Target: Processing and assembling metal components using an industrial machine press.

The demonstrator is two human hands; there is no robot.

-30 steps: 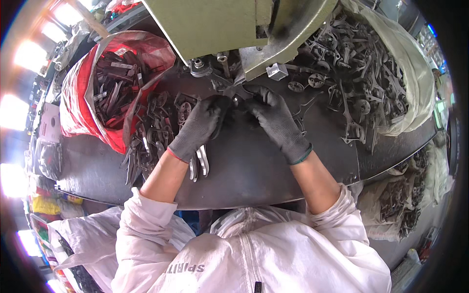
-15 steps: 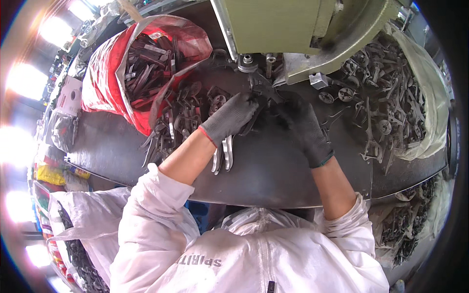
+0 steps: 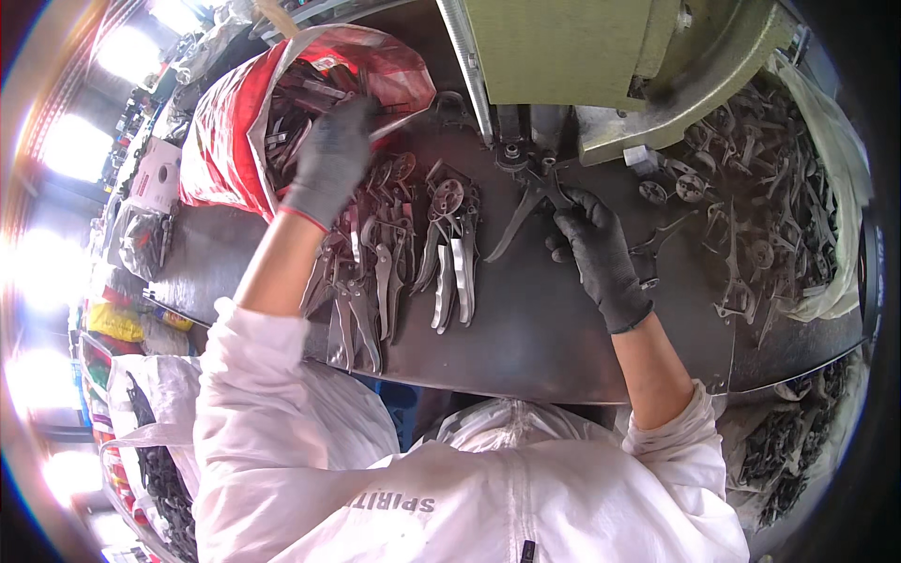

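Red bag [image 3: 225, 155] holds dark parts [image 3: 286, 127]; left grip [image 3: 333, 159] unclear, right grip [image 3: 596, 246] clamped on metal piece [image 3: 537, 193].

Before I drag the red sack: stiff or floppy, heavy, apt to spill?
The red sack is probably floppy: its wall creases and its rim bends. Likely heavy for its size, since the dark parts piled inside look metallic. It may spill if tipped, as its mouth gapes open.
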